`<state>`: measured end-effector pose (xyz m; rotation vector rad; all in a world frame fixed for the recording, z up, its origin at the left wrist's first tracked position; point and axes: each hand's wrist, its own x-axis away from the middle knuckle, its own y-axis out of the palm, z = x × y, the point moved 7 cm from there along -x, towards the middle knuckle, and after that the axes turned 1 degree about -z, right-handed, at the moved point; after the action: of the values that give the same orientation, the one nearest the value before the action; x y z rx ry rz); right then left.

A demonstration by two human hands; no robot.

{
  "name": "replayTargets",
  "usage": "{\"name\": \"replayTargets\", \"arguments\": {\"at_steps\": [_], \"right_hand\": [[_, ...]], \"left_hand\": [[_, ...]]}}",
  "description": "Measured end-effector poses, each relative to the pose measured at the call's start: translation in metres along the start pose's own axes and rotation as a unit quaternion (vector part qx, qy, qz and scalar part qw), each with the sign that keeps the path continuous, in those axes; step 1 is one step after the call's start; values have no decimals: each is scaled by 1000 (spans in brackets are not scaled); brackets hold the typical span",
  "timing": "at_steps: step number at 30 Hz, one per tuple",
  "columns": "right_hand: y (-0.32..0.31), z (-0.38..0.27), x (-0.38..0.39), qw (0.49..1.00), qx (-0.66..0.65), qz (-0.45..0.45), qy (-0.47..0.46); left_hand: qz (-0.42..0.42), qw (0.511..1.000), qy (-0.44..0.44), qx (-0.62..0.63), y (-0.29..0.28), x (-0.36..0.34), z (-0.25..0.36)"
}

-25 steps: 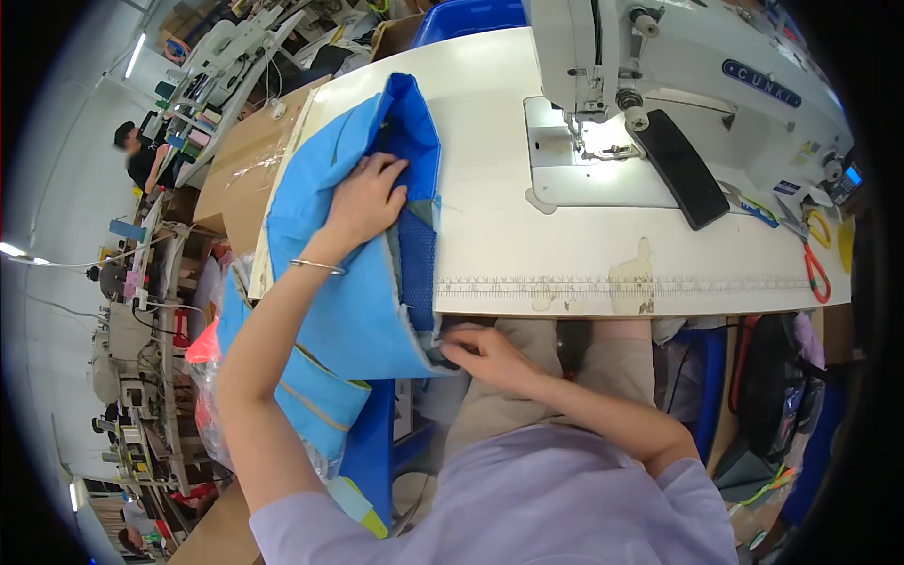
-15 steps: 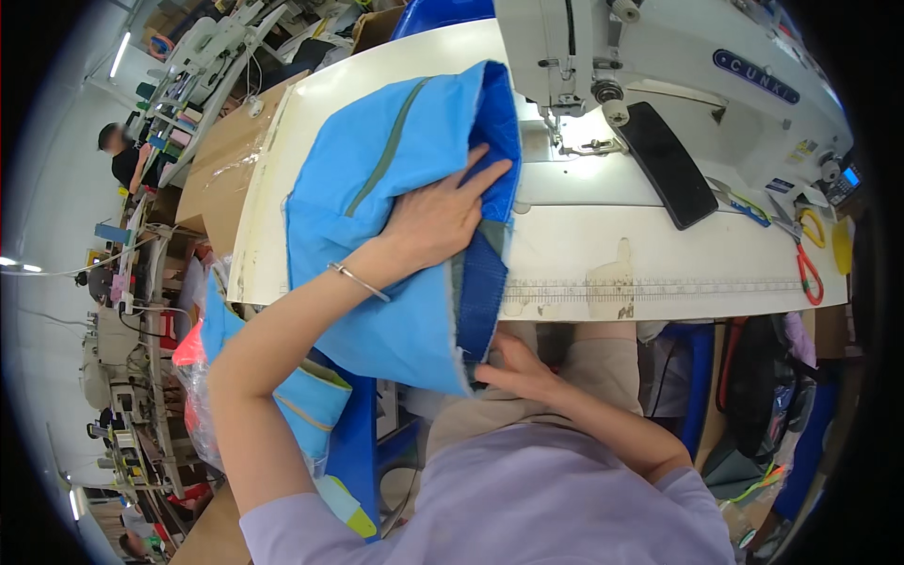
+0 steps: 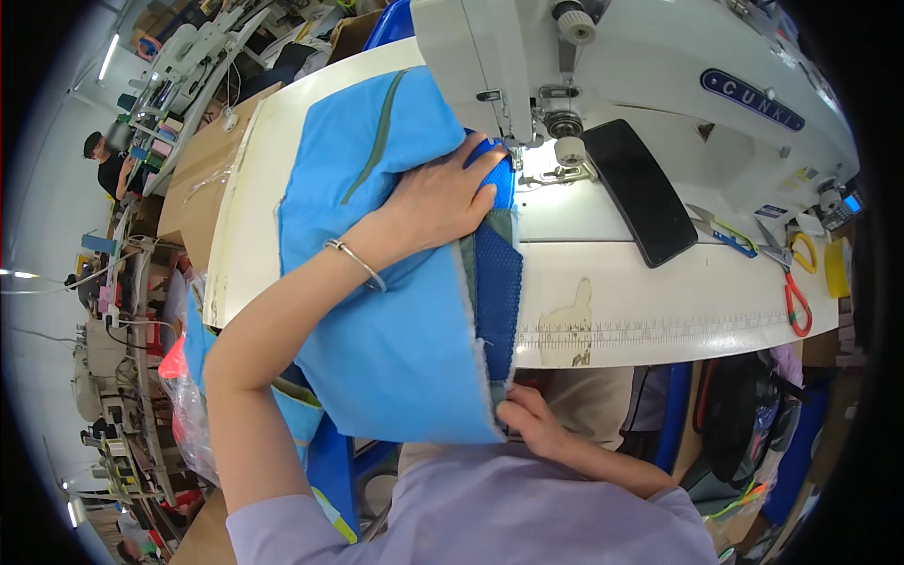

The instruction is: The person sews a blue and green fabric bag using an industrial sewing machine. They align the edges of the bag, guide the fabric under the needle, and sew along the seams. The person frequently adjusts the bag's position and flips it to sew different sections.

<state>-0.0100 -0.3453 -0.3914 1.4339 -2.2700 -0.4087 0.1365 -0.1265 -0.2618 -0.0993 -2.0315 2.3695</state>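
Fabric piece [image 3: 395, 363], light blue, mesh-edged, beside white metal sewing machine [image 3: 650, 56]
It overhung the front of the white counter [image 3: 650, 325]. Left hand [image 3: 428, 207] lay spread flat upon it; right hand [image 3: 534, 421] pinched its lower corner. Even tension, with left fingertips clear of the machine, appeared advisable.

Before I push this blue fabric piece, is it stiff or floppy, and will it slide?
The blue fabric piece is probably floppy, since it creases beside the left hand. It may be fairly light, as its frayed edge looks thin. It might slide easily on the smooth-looking white tabletop.
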Motion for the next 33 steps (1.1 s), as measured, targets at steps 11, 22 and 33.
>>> {"name": "replayTargets", "arguments": {"at_steps": [11, 22, 33], "right_hand": [[14, -48, -1, 993, 102, 35, -51], [6, -133, 25, 854, 460, 74, -233], [-57, -203, -89, 963, 238, 55, 113]], "left_hand": [[31, 999, 3, 18, 1, -21, -6], [157, 977, 125, 68, -32, 36, -5], [374, 900, 183, 130, -50, 59, -3]]}}
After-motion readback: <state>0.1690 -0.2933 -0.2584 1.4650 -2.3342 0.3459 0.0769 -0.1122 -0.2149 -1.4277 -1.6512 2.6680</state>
